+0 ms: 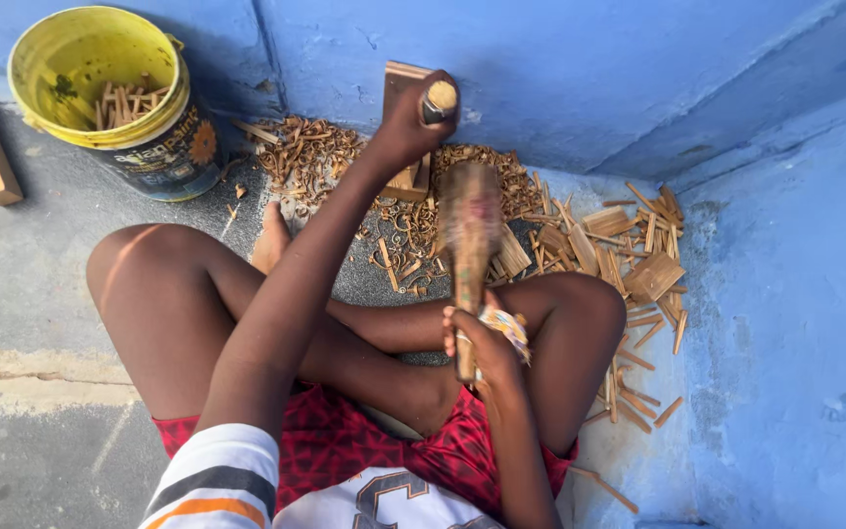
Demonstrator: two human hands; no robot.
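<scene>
Against the blue wall, your left hand is clenched around the round handle of a tool, set on top of an upright wooden block. Your right hand grasps a wooden mallet (blurred) just beside the block, above your crossed legs. Shavings and split sticks litter the floor; a yellow bucket holding sticks stands well apart.

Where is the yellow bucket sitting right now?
In the head view the yellow bucket stands at the upper left, on the grey floor against the blue wall, left of the wood shavings and beyond the person's left knee.
</scene>
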